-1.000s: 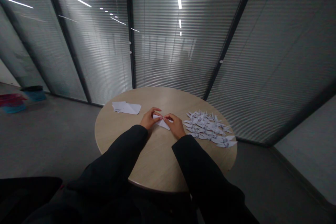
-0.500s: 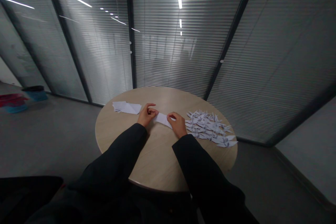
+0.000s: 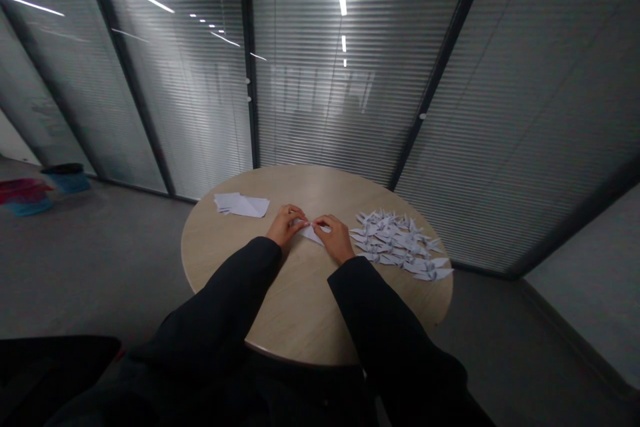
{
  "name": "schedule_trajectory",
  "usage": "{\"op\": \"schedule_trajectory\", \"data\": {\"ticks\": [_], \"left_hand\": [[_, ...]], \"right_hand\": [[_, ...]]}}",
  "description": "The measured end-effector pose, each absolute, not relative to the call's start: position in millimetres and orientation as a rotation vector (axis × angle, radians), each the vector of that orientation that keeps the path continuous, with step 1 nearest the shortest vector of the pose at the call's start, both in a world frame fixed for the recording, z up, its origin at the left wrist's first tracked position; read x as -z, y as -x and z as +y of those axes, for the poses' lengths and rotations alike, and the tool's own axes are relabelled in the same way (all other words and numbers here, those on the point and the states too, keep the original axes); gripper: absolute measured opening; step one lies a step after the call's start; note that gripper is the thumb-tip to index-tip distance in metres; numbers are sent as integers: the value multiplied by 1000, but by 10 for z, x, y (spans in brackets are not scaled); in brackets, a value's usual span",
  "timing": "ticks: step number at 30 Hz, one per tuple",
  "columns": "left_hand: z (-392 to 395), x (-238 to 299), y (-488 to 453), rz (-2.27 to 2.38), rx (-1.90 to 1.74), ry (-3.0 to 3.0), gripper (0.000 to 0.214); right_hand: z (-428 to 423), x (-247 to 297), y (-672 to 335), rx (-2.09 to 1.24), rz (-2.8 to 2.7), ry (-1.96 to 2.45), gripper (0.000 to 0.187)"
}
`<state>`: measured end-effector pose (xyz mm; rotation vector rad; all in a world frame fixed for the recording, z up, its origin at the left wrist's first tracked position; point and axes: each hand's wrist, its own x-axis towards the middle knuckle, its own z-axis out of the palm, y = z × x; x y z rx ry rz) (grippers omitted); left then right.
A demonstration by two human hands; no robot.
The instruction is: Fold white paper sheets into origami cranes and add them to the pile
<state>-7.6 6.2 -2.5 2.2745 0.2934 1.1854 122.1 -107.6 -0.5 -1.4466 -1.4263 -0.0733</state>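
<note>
A small white sheet of paper [image 3: 311,234] lies folded on the round wooden table, between my two hands. My left hand [image 3: 287,224] is closed on its left side, thumb and fingertips at the upper edge. My right hand [image 3: 335,236] pinches the paper's upper edge from the right, its fingertips close to the left ones. Fingers cover part of the sheet, so its exact fold is hard to make out. Right of my right hand sit many folded white paper cranes [image 3: 395,240] in close rows. Left of my left hand is a stack of white paper sheets [image 3: 242,205].
The round table [image 3: 295,320] stands against a glass partition with blinds [image 3: 325,127]. On the floor at the far left are a blue bin with a red liner [image 3: 25,197] and another blue bin with a dark liner [image 3: 69,177]. A dark object [image 3: 55,373] is at lower left.
My hands have come closer together along the paper. The left fingers, raised before, have come down onto it, and the paper now shows as a narrower, folded piece.
</note>
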Motion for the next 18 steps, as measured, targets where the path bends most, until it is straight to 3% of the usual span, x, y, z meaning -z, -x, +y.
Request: {"op": "schedule_trajectory", "data": {"ticks": [12, 18], "left_hand": [[125, -28, 99, 557, -1299, -2116, 13], [261, -7, 126, 751, -1335, -1724, 11]], "right_hand": [[-1054, 3, -1357, 189, -1296, 1513, 9], [-1006, 53, -1456, 147, -1014, 1607, 5]]}}
